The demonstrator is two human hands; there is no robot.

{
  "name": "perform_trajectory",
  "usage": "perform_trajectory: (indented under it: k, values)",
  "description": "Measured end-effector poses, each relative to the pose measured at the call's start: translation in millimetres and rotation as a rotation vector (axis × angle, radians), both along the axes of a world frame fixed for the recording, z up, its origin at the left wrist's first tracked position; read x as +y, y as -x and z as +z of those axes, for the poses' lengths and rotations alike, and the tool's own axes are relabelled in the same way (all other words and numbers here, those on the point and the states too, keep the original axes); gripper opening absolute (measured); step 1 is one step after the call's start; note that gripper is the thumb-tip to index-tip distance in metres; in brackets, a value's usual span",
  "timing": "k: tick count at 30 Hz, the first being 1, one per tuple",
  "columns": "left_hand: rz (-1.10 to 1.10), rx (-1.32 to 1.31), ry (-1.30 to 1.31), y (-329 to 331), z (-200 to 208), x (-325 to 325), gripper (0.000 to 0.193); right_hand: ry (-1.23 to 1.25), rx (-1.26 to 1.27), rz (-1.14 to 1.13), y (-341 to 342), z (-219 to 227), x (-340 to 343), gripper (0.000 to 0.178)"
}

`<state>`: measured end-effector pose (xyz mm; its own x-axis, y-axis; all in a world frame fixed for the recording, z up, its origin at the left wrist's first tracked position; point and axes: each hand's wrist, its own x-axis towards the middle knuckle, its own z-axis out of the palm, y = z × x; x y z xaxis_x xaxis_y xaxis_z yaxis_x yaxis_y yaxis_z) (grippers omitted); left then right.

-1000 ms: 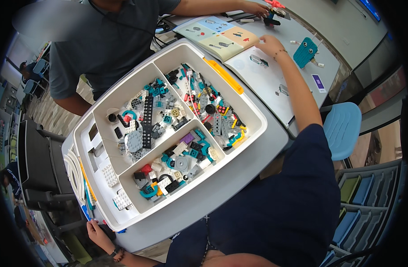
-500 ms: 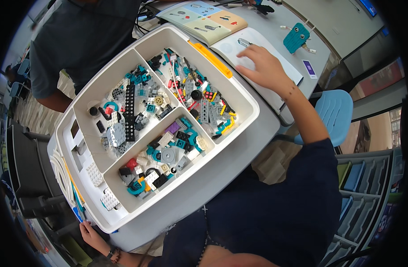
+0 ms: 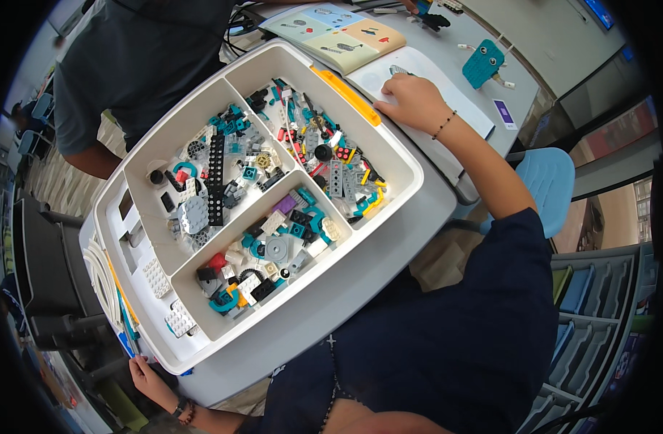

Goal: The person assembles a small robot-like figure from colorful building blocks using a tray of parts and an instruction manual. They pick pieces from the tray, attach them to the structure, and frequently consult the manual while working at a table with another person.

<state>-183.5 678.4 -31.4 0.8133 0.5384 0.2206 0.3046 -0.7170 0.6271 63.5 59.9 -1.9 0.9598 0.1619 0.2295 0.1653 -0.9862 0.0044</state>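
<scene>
My right hand [image 3: 416,105] is over the white page of an open picture booklet [image 3: 458,108], fingers curled and closed. Whether it grips anything is hidden. Down at the lower left, my left hand [image 3: 149,383] is closed by the near corner of a big white sorting tray [image 3: 302,346], next to a blue and teal strip [image 3: 129,340]. What those fingers hold cannot be made out. Building bricks in teal, grey, black, white and red fill the tray's compartments, among them a long black beam [image 3: 215,177] and a round grey piece [image 3: 275,249].
Across the table stands a person in a dark shirt [image 3: 158,65]. A teal brick figure with eyes [image 3: 483,64] and a purple-and-white card [image 3: 503,113] lie beyond the booklet. A light blue chair [image 3: 548,188] and a rack of trays [image 3: 592,311] are at the right.
My right hand has gone from spread fingers to curled ones, shifting slightly left over the booklet. The left hand stays by the tray corner.
</scene>
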Motion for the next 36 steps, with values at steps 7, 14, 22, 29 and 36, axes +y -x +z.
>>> perform_trajectory:
  k: [7,14,22,29,36]
  values:
    - [-0.005,-0.015,0.003,-2.2,-0.5,-1.1,0.029,0.007,0.120,0.021,-13.1,7.3,-5.8,0.032]
    - [-0.007,0.013,-0.005,0.1,1.3,0.9,0.029,-0.039,0.212,0.025,-17.6,15.7,-4.7,0.031]
    - [-0.042,0.002,-0.007,-1.8,-2.2,3.2,0.029,0.013,0.090,0.050,-11.4,4.4,-8.1,0.031]
    - [-0.056,-0.032,0.015,-1.7,-4.5,4.5,0.030,0.037,0.136,0.041,-9.2,8.3,-2.6,0.031]
    - [-0.047,-0.062,0.041,-3.5,-4.7,0.9,0.031,0.056,0.162,0.048,-10.9,12.0,-2.4,0.029]
